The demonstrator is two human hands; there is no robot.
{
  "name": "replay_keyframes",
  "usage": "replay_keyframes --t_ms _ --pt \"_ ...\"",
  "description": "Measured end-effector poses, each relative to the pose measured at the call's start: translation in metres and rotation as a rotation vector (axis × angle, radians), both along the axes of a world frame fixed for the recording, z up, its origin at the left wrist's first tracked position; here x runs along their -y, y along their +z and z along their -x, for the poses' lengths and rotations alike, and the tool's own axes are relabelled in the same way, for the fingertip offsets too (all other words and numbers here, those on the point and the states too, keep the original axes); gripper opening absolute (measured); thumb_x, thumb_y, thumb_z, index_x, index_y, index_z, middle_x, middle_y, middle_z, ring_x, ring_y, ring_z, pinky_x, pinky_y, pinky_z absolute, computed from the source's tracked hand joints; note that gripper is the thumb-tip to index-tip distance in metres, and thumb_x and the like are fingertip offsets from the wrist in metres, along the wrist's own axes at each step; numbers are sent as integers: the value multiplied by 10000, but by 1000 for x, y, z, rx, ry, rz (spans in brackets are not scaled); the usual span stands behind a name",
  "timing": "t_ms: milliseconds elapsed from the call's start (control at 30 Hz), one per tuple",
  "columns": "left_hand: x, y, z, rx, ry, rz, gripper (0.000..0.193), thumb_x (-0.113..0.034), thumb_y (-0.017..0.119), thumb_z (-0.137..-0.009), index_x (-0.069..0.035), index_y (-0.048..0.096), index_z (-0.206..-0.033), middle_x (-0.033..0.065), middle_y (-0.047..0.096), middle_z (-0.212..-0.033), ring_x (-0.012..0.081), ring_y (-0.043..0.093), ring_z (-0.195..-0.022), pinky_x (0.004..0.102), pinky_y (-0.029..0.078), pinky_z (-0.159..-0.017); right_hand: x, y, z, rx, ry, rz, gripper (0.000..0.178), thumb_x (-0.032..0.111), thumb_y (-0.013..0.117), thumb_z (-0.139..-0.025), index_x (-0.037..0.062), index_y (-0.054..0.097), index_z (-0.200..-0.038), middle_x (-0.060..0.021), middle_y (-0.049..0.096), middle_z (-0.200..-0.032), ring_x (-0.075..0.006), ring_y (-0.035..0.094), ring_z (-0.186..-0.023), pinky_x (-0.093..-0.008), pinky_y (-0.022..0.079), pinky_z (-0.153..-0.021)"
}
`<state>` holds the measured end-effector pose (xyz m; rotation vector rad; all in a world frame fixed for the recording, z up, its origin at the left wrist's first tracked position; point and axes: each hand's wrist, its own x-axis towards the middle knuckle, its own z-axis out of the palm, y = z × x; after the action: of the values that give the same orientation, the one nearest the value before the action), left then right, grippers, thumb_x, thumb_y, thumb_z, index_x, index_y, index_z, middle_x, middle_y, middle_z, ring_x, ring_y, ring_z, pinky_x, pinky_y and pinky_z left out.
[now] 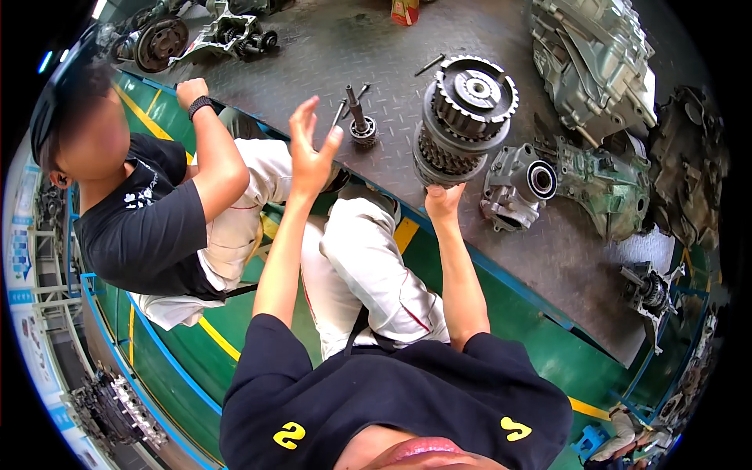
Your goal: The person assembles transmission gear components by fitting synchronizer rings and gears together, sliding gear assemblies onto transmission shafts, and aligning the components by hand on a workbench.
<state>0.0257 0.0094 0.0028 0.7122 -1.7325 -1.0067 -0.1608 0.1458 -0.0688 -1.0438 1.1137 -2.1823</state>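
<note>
A tall steel transmission clutch drum [458, 125] with a toothed rim and stacked rings stands near the table edge, tilted in this view. My right hand [444, 201] grips its lower near side, thumb against the bottom ring; the other fingers are hidden beneath or behind it. My left hand [312, 153] is raised off the table's near edge, fingers apart and nothing in it. Just right of that hand, a small geared shaft [360, 121] stands upright on the tabletop. A thin dark rod [429, 65] lies beyond, left of the drum.
On the metal table [540, 270], a grey housing [517, 188] with a round bearing sits right of the drum. A large gearbox casing [591, 66] and further castings [603, 184] lie beyond. A co-worker [157, 188] sits at my left, an arm near the table edge.
</note>
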Motion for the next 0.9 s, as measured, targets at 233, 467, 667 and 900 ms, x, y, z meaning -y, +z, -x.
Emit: replay_keyframes --t_ms 233,467,667,900 --pt "-36 148 66 -187 -371 287 551 -260 649 -933 -7 436 -1374 203 486 -1410 316 481 -1338 453 326 -1159 -9 42 -11 18 -67 30 949 730 801 -646 -77 623 -1114 -57 689 -1041 -135 623 -919 -301 506 -856" --pt "-59 176 98 -155 -766 47 850 -325 871 -734 18 433 -1377 243 535 -1342 308 597 -1197 398 484 -1024 -10 44 -3 19 16 15 1000 720 804 -649 -83 591 -1205 -105 689 -1127 -169 636 -1033 -322 498 -928" --pt "-71 184 96 -125 -595 42 723 -152 869 -738 33 482 -1321 186 598 -1274 249 604 -1169 360 480 -1014 -6 26 0 52 82 -23 1027 698 839 -601 -51 557 -1244 -69 661 -1142 -159 650 -1043 -315 528 -927" --pt "-85 179 87 -77 -537 127 749 -101 889 -706 33 477 -1317 205 591 -1293 259 588 -1202 366 456 -1049 -13 35 -1 32 67 -11 968 606 879 -600 -74 587 -1224 -120 687 -1145 -184 661 -1031 -341 515 -934"
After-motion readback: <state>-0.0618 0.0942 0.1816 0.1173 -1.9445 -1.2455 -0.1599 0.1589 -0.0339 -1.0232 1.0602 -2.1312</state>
